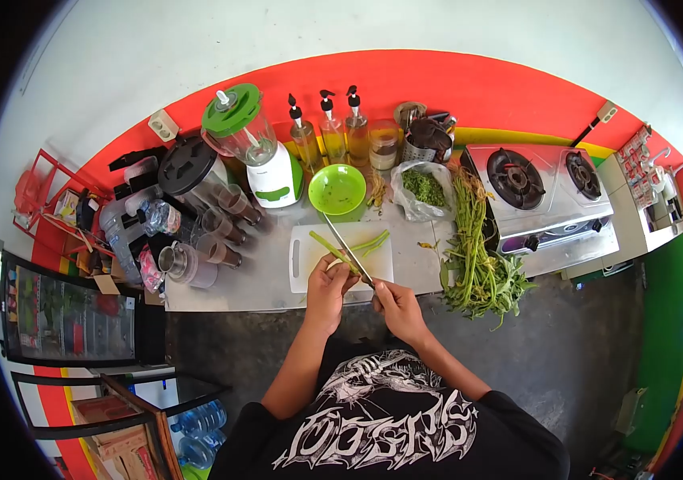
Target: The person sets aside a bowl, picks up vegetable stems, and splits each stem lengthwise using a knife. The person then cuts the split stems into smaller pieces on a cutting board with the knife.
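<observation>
My left hand [329, 290] is closed around a long green vegetable stalk [324, 242] that points up and to the left. In my right hand [399, 310] is the handle of a knife [343, 242], its blade crossing the stalk close to my left fingers. Whether the edge is cutting into the stalk I cannot tell. Below both hands lies a white cutting board [300, 272], with more green stalks [373, 242] on its right half. Just beyond the board sits a light-green bowl [337, 189].
Right of the board, a bundle of leafy greens [477, 248] hangs over the counter edge beside a two-burner gas stove [549, 212]. A plastic bag [415, 210] holds chopped greens. A blender [272, 178] and pump bottles [332, 134] stand behind; dark-filled cups [220, 252] are left.
</observation>
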Action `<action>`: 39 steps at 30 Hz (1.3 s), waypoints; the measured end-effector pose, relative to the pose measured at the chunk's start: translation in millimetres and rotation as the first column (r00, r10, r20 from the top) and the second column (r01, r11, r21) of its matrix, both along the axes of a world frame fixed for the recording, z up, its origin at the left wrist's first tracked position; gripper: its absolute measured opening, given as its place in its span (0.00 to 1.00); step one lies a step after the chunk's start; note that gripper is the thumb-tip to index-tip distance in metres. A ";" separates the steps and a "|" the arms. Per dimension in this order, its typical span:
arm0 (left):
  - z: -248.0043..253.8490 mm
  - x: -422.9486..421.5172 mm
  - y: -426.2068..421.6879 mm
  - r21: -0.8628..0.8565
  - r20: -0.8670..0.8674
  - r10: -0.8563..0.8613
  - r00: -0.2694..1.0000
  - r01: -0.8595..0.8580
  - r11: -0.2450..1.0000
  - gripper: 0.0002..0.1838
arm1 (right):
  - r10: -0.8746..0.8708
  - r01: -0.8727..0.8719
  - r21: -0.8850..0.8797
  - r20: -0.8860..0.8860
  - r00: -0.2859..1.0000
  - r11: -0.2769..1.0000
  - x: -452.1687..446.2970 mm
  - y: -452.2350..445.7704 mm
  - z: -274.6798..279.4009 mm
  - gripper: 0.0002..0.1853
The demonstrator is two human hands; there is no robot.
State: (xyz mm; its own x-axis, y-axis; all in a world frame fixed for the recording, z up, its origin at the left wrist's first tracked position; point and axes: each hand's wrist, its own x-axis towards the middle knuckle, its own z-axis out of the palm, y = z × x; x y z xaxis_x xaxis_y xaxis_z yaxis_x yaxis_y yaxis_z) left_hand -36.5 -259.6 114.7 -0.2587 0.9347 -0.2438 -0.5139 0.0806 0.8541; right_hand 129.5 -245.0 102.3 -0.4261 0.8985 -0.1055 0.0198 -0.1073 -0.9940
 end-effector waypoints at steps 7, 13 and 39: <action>9.5 -22.3 -3.3 0.028 0.090 -0.019 0.996 0.017 0.999 0.16 | -0.015 0.013 0.071 0.021 1.000 0.997 -22.2 -13.5 8.9 0.21; 13.4 -31.4 -4.9 0.056 0.241 -0.024 0.970 0.011 0.998 0.17 | -0.065 0.065 0.019 -0.008 0.998 0.998 -35.0 -24.2 14.9 0.21; 9.9 -33.1 -15.1 0.176 0.241 -0.050 0.969 0.007 0.984 0.17 | -0.161 0.160 0.171 -0.007 0.987 0.972 -60.7 -31.9 17.2 0.22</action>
